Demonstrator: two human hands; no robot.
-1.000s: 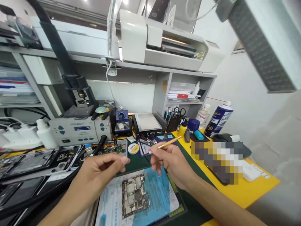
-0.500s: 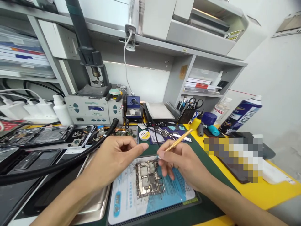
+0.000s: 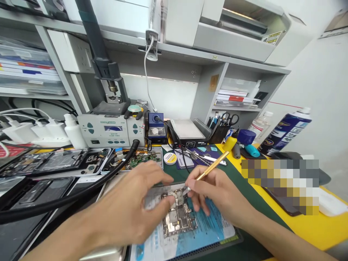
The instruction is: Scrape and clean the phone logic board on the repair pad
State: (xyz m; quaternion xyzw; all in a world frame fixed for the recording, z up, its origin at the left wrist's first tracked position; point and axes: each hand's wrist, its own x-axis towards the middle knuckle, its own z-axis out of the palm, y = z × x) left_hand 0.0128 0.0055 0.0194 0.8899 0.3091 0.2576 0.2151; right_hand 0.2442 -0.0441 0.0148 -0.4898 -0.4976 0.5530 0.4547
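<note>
In my right hand [image 3: 213, 186] I grip a slim gold-handled tool [image 3: 213, 165] like a pen. Its pale tip is by the upper right corner of a phone logic board [image 3: 178, 217]; I cannot tell whether it touches. The metal-shielded board lies on a blue and white work mat [image 3: 212, 228] with dark smudges. My left hand [image 3: 141, 199] hovers over the board's left side, thumb and fingers apart, holding nothing. Its thumb hides part of the board's upper left edge.
A hot air station [image 3: 108, 130] stands at the back left, its black hose [image 3: 81, 195] crossing over phone parts. Behind the mat are a round tin [image 3: 170, 158], tweezers [image 3: 201, 159] and a heating plate [image 3: 187, 132]. Bottles and a spray can [image 3: 285, 130] stand right.
My left hand has moved right and down over the board, and its fingers have spread. The tool's tip has come down closer to the board. The view has shifted slightly.
</note>
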